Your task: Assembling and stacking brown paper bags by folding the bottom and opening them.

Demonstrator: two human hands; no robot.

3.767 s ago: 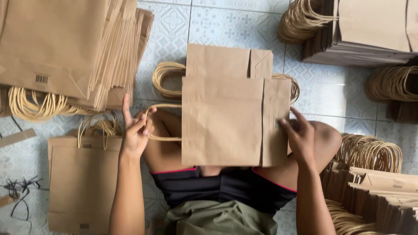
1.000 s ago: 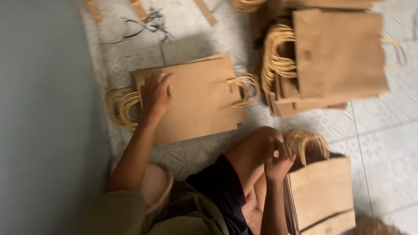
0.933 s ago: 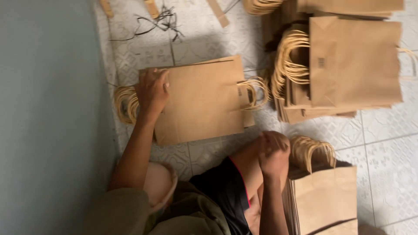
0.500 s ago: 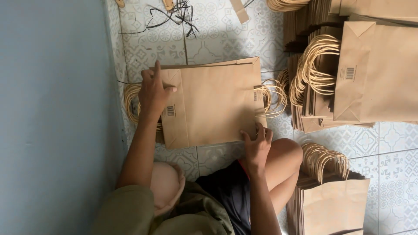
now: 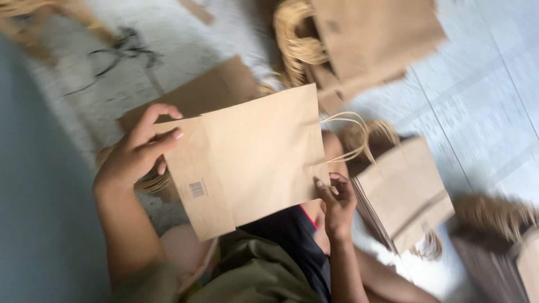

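Note:
I hold one flat brown paper bag (image 5: 252,157) with a twisted paper handle up over my lap. My left hand (image 5: 137,151) grips its folded bottom edge, thumb on top. My right hand (image 5: 336,197) pinches the bag's lower corner near the handle end. Under it on the tiled floor lies another flat brown bag (image 5: 208,92). The picture is blurred by motion.
A stack of brown handled bags (image 5: 365,39) lies at the top. Another stack (image 5: 407,193) sits by my right knee, and more bags (image 5: 497,241) are at the lower right. A dark cord (image 5: 120,47) lies on the pale tiles. A grey wall (image 5: 39,224) runs along the left.
The bag that lay flat on the floor pile under my hands is now lifted off it and held in both hands over my lap. The view has swung and blurred.

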